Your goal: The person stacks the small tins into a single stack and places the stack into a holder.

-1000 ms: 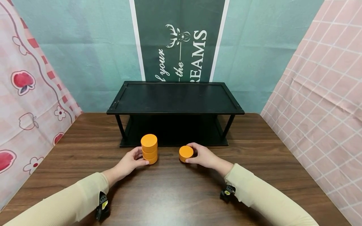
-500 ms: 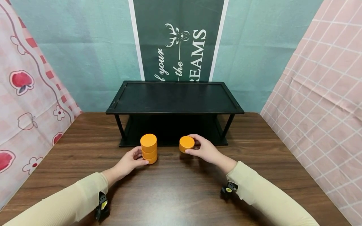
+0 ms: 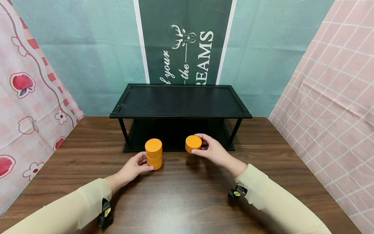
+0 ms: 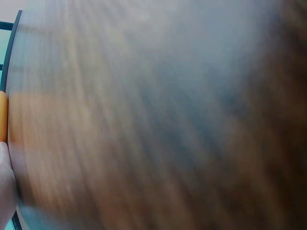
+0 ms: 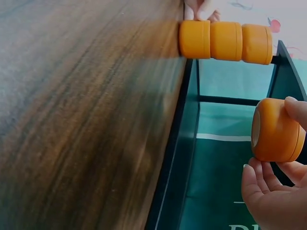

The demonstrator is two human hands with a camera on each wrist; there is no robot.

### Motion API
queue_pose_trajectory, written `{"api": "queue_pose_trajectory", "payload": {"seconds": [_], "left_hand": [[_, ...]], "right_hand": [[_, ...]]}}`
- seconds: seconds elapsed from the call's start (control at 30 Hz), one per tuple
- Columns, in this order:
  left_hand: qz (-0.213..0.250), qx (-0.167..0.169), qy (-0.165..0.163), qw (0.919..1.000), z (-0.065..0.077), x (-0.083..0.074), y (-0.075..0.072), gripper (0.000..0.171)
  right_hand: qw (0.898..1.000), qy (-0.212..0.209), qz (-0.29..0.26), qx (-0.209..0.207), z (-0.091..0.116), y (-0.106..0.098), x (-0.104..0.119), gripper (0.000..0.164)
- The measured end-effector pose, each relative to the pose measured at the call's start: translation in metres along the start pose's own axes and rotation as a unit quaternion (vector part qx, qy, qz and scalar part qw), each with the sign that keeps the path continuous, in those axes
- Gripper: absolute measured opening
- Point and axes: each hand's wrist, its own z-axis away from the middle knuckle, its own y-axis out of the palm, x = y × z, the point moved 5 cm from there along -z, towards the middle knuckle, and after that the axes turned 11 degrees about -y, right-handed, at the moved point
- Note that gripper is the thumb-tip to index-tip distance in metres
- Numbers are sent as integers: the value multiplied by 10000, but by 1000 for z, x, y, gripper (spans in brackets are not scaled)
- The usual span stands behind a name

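Note:
Three lidded orange jars (image 3: pixel 153 154) stand in an upright stack on the table. My left hand (image 3: pixel 133 167) holds the bottom one from its left side, thumb in front. To the right, my right hand (image 3: pixel 214 152) pinches a single orange jar (image 3: pixel 193 144) between thumb and fingers, above the table. In the right wrist view this held jar (image 5: pixel 276 129) shows a pale round base, and the stacked jars (image 5: pixel 225 42) appear sideways. The left wrist view catches only a sliver of a jar (image 4: pixel 3 116) at its edge.
A black two-tier rack (image 3: pixel 179 101) stands behind both hands, with its lower shelf close behind the jars. The wooden table (image 3: pixel 172 198) extends toward me. Cloths hang around it: a green one (image 3: pixel 96 58) behind and a pink checked one (image 3: pixel 333 97) at right.
My right hand has lifted its jar off the table and moved it up toward the rack. The left hand and the stack have stayed in place.

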Motion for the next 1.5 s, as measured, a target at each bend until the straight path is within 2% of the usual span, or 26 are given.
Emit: {"api": "queue_pose_trajectory", "payload": {"seconds": [0.6,0.93,1.27,1.5], "left_hand": [[-95,-59,58,9999,2,-1,0,60],[-89,-20,42,9999,1,-1,0,60],[-159,-90,49,9998,2,-1,-1,59],[-75,-51,28,10000,2,-1,1,60]], "right_hand": [[10000,-57,-60,-54,-14,-11,21,62],[9996,-244,67,-102,-22,-15,31,61],[9995,-323,-52,-42,-32,3,34,62],[9989,-457,-4,63,-45,24,47,61]]}}
